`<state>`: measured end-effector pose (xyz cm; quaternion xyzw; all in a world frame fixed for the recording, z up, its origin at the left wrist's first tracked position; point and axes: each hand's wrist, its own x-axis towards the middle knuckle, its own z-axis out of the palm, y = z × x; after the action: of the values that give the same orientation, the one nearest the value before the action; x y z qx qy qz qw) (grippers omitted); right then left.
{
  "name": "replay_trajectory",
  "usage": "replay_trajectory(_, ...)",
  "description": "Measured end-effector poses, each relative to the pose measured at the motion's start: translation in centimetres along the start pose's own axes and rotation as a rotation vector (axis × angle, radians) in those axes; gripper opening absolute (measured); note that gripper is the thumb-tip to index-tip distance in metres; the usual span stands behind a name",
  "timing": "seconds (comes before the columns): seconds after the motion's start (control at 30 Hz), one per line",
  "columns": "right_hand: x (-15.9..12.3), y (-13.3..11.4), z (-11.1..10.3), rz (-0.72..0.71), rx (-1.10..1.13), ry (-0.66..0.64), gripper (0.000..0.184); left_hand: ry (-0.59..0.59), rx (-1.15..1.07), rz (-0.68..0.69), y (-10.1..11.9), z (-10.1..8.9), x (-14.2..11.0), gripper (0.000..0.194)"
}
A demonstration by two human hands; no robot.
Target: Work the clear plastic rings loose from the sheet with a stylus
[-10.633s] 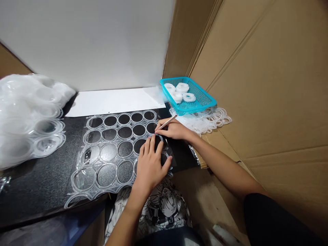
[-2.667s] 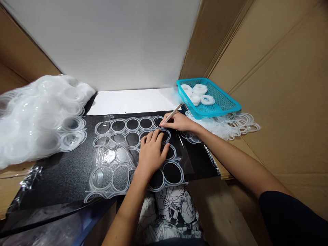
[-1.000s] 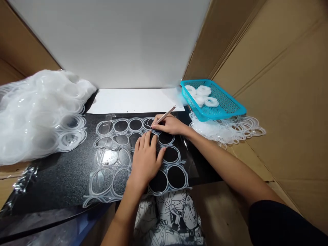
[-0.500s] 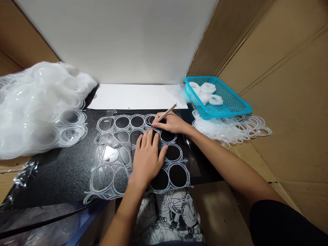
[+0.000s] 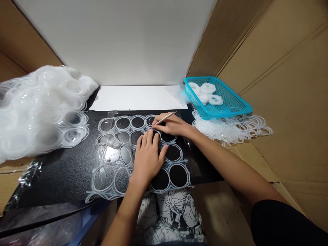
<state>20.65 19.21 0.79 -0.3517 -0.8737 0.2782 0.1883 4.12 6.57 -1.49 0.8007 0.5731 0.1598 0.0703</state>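
A translucent plastic sheet of joined rings (image 5: 120, 160) lies flat on the black speckled tabletop (image 5: 69, 174). My left hand (image 5: 148, 155) rests on the sheet's middle, palm down with fingers stretched out. Just beyond its fingertips, my right hand (image 5: 173, 124) closes around a thin, light-coloured pen-like stick (image 5: 165, 118). The stick's lower end is at the edge of a ring in the far row, close to my left fingertips. Its exact kind and its tip are too small to make out.
A big pile of similar ring sheets (image 5: 43, 112) stands at the left. At the right, a blue plastic basket (image 5: 230, 111) holds several bundles of white rings (image 5: 215, 99), with loose ring scraps (image 5: 230, 131) beside it. White paper (image 5: 135, 97) lies along the back panel.
The stick in my right hand has tilted lower, its upper end dropping toward the table. My left hand stays nearly in place on the sheet, and the view has shifted slightly.
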Motion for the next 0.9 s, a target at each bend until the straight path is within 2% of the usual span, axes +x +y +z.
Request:
replay_trajectory(0.13,-0.3,-1.1,0.5,-0.054,-0.307,-0.002,0.022,-0.002,-0.039,-0.016,-0.2,-0.2,0.2,0.053)
replay_trajectory(0.23,-0.5,-1.8,1.2,-0.116,-0.522,-0.012,0.021,-0.009,-0.050,-0.013,-0.3,-0.3,0.2,0.055)
replay_trajectory(0.4,-0.5,-2.3,2.4,-0.145,-0.656,0.053,0.023,0.007,-0.036,-0.019,-0.5,0.0,0.1,0.055)
replay_trajectory(0.5,-0.1,-2.2,2.2,-0.080,-0.529,0.078,0.022,0.029,-0.035,-0.019,-0.4,0.1,0.2,0.056)
replay_trajectory(0.63,0.3,-1.3,1.0,-0.010,-0.101,0.034,0.016,0.032,-0.047,-0.013,-0.3,0.0,0.1,0.054)
replay_trajectory(0.7,0.3,-0.8,0.3,0.035,0.034,0.030,0.011,0.031,-0.046,-0.004,-0.3,0.0,0.1,0.053)
replay_trajectory(0.8,0.3,-0.3,-0.2,0.102,0.093,0.046,0.010,0.031,-0.038,0.014,-0.3,0.1,0.0,0.053)
replay_trajectory(0.9,0.4,-0.2,-0.3,0.109,0.098,0.049,0.010,0.026,-0.037,0.009,-0.2,0.2,0.0,0.052)
